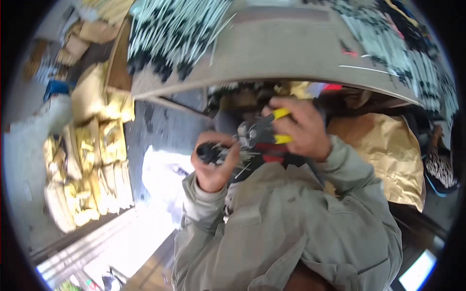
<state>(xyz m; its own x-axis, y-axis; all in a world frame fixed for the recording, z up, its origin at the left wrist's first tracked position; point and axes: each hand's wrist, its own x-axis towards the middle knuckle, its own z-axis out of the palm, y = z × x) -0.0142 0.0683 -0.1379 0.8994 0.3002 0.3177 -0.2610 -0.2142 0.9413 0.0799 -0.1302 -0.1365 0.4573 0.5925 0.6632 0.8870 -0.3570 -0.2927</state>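
My left hand (217, 169) is closed round a small bundle of thin pale sticks with black ends (209, 153). The black ends show at the left of the grip. In my right hand (307, 130) is a pair of pliers (262, 132) with yellow handles and dark middle parts, the fingers wrapped round the handles. The pliers' metal jaws point left, close to my left fingers; blur hides whether they touch the sticks. Both hands are in front of my body, just below the near edge of the table (286, 53).
Heaps of pale sticks with black ends (177, 36) cover the table's left, with more bundles (383, 46) at its right. A small red piece (347, 51) lies there. Brown paper (383, 153) is at my right; several yellowish packets (87, 169) stand at far left.
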